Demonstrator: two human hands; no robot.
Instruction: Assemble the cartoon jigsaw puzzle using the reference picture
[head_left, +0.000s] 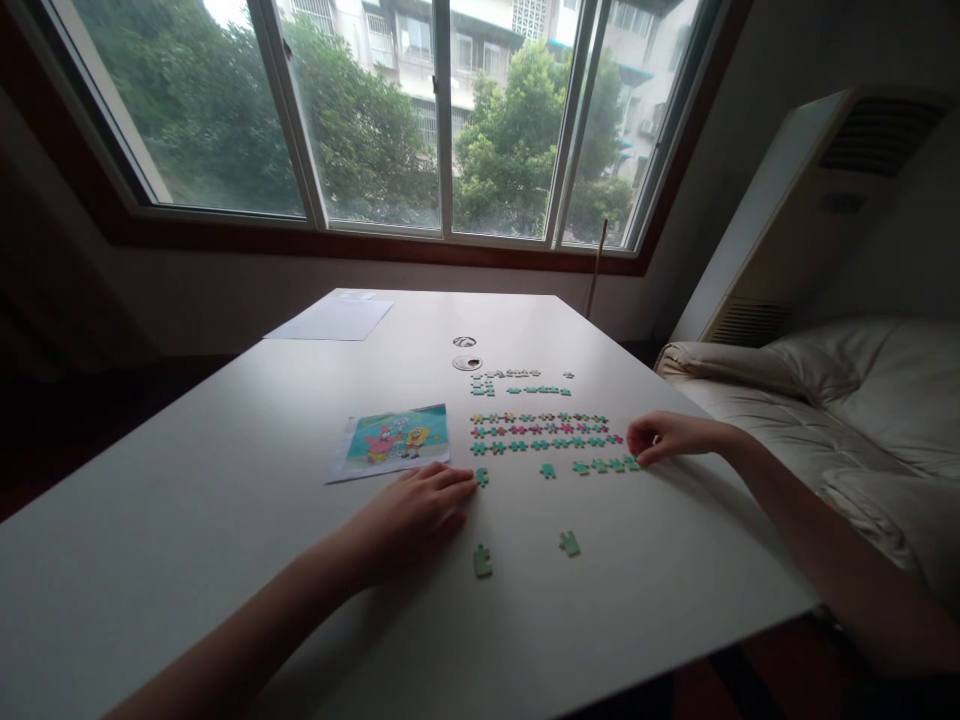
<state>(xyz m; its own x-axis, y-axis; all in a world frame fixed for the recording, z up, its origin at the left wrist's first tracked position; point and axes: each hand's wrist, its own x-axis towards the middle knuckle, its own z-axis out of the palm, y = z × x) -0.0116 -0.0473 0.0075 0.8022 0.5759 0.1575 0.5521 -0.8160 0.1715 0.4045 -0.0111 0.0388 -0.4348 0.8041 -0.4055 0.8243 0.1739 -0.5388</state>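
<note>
My left hand (427, 502) lies flat on the table with its fingers stretched out. Its fingertips touch a green puzzle piece (482, 477). At the right end of the nearest row, my right hand (671, 437) is curled, thumb and fingertips closed on a green puzzle piece (634, 463) that they partly hide. Several puzzle pieces (541, 431) lie in rows between and beyond the hands. A single piece (548, 470) sits apart in the near row. Closer to me are two loose green pieces, one on the left (482, 561) and one on the right (570, 543).
Beyond my left hand lies a cartoon picture sheet (397, 438). Two small round items (466, 363) rest past the rows on the white table (225, 480). White paper (330, 320) is at the far left. A pale sofa (757, 395) stands along the right, windows ahead.
</note>
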